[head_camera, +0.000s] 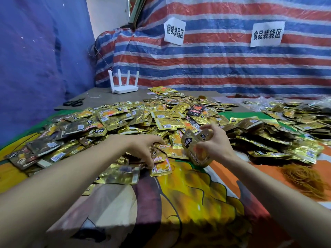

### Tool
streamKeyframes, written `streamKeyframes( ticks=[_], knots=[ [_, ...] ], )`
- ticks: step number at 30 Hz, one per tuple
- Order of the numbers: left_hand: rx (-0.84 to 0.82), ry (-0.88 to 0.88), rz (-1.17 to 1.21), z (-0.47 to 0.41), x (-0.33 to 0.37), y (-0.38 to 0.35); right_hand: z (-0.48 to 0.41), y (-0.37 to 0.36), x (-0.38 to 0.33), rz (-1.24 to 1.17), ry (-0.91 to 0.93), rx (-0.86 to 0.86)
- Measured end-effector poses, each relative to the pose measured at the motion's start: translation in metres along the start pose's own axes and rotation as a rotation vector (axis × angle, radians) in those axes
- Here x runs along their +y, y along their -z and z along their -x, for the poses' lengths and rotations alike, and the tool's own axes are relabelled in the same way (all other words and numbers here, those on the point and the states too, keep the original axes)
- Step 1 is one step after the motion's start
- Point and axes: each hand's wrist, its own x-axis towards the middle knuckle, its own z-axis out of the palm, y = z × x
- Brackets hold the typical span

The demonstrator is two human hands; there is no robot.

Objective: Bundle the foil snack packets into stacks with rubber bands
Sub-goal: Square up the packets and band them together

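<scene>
Work surface: a table covered with a printed cloth (188, 203) in orange, yellow and green. A grey board (100, 96) lies across its far left part. On the board stand a white router (123, 88) with four antennas and, nearer the left edge, black scissors (74, 102).

Rear wall: a red, white and blue striped tarp (215, 68) bearing two paper signs (174, 31). Left wall: a blue sheet (35, 59).

Loose foil packets (134, 120) form a broad heap across the centre. A second heap (286, 133) lies to the right. A mound of rubber bands (304, 178) rests on the cloth beside the right forearm.

Right hand (216, 145): thumb and fingers curled round a small stack (195, 149) of packets, held at the near edge of the central heap.

Left hand (143, 147): fingers bent downward, tips on a single packet (161, 168) at the same edge; whether it is pinched or merely touched cannot be determined
</scene>
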Motion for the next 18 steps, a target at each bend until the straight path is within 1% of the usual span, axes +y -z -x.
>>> streamKeyframes(
  ticks=[1,3,6,8,12,15,18],
  knots=[
    [0.012,-0.014,-0.018,0.006,0.001,0.003,0.000,-0.002,-0.002,-0.036,-0.011,0.001],
    [0.014,-0.032,-0.162,0.019,0.004,0.007,0.000,-0.007,-0.004,-0.078,-0.016,-0.005],
    [-0.132,0.058,-0.316,0.039,0.000,0.003,0.001,-0.014,-0.004,0.046,0.070,0.023],
    [-0.178,0.103,-0.436,0.050,-0.008,-0.006,0.002,-0.018,-0.002,0.081,0.115,0.052],
    [-0.141,0.122,-0.591,0.057,-0.021,-0.014,0.000,-0.025,0.003,0.063,0.096,0.097],
    [-0.044,0.142,-0.590,0.055,-0.034,-0.018,0.000,-0.030,0.007,0.041,0.068,0.133],
    [0.028,0.232,-0.580,0.054,-0.046,-0.021,0.001,-0.034,0.008,0.049,0.088,0.098]
  ],
)
